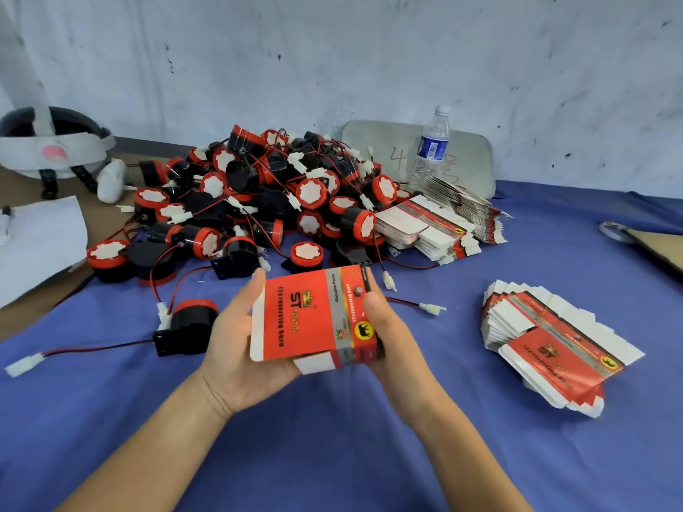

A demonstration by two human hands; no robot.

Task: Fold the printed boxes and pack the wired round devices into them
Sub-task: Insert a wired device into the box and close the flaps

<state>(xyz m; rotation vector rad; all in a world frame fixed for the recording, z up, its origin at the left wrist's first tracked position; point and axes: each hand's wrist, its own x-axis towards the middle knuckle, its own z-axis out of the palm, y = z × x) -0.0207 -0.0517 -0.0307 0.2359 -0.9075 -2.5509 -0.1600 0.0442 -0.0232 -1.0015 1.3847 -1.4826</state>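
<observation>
The blue-clothed desk (332, 456) carries a heap of wired round devices (258, 201) and, at right, a stack of flat boxes (547, 341). Above its front, one red printed box (314, 315) is clamped in left grip (236, 349) and right grip (391, 341).

— Where is the box?
— The box (314, 315) is at the centre, above the cloth (332, 456), gripped by the left hand (236, 349) at its left edge and the right hand (377, 327) at its right.
— And the devices?
— The heap of round devices (258, 201) lies behind the box, towards the left. A single device (188, 325) lies apart from the heap, just left of the left hand.
— The flat boxes?
— One stack of flat boxes (547, 338) lies on the cloth, well right of the hands. More flat boxes (436, 227) lie against the heap's right side, a bottle (432, 145) behind them, a board (473, 157) behind the bottle.
— Far left?
— A headset (55, 145) at the back, a sheet of paper (37, 238) before it.
</observation>
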